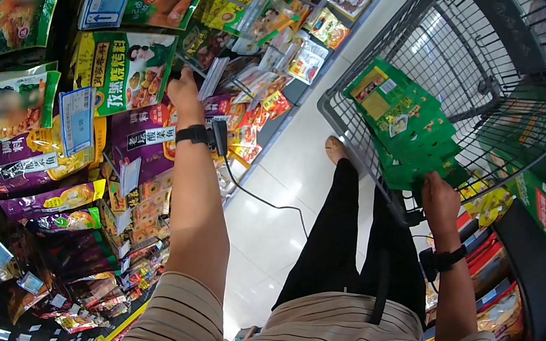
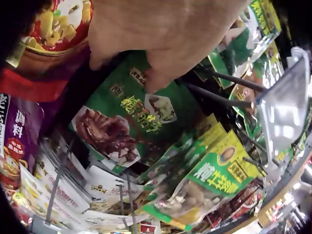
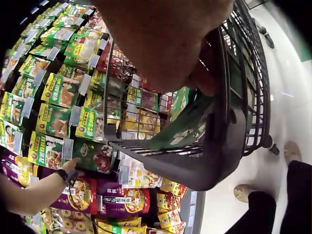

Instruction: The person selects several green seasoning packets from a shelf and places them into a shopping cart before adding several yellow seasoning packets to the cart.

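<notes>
My left hand (image 1: 187, 95) reaches in among the hanging packets on the shelf. In the left wrist view its thumb lies across the front of a dark green food packet (image 2: 141, 114), which tilts with its meat picture low, and the hand grips its upper part. My right hand (image 1: 440, 204) is at the near rim of the shopping cart (image 1: 403, 207), its fingers curled at the lower corner of a fanned stack of green packets (image 1: 401, 119). The right wrist view shows that hand (image 3: 165, 44) over the cart's frame, with the stack partly hidden behind the mesh.
Purple seasoning packets (image 1: 144, 134) hang beside the left hand, with green barbecue-seasoning packets (image 1: 122, 70) above them. Metal hooks and a clear price-tag holder (image 2: 285, 105) stick out near the left hand. A cable (image 1: 261, 200) trails from the left wrist. Another shelf (image 1: 494, 274) stands to the right.
</notes>
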Available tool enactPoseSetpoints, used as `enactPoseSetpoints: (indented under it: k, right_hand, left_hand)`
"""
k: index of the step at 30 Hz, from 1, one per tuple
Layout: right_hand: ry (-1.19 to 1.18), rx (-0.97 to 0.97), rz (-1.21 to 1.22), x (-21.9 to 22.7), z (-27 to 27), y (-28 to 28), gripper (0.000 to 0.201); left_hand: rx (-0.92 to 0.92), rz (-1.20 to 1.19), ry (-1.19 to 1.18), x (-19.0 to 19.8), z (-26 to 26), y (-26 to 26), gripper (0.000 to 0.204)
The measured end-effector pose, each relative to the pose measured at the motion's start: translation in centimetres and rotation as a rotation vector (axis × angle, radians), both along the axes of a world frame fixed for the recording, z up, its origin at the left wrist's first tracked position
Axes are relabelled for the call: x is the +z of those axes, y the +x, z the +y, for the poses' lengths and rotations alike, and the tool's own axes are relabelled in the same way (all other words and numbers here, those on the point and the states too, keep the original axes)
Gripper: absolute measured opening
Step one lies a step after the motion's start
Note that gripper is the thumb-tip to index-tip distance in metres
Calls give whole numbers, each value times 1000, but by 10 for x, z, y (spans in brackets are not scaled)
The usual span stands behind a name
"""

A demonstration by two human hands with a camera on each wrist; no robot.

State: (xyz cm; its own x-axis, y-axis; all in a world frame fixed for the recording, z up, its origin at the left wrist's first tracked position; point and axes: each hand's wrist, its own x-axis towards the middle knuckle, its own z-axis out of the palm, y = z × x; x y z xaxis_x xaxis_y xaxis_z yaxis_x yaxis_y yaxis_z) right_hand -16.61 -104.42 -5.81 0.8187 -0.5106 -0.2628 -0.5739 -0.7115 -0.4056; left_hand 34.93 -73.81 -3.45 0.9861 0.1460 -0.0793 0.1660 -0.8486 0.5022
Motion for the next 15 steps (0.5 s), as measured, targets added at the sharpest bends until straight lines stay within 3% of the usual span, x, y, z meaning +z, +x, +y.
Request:
enactPoseSetpoints:
  k: [1, 3, 5, 8, 13, 15]
  right_hand:
    - [-11, -9, -5, 0, 1, 1, 10]
    - [-35, -25, -14, 0, 2, 1, 10]
    - [-47, -36, -6, 1, 4, 3, 9]
    - [-76, -35, 17, -1, 5, 2, 9]
    - [-97, -51, -6, 0, 6, 5, 11]
    - [-98, -48, -7, -1, 6, 5, 11]
  left_hand:
    - [16, 35, 50, -4, 4, 12, 51]
    - [58, 26, -262, -41, 35, 51, 47]
    - [83, 25, -422, -52, 42, 63, 52]
    - [33, -12, -450, -34, 30, 51, 62]
    - [-286, -187, -438, -18, 28, 32, 50]
    - [-166, -80, -454, -34, 44, 44, 50]
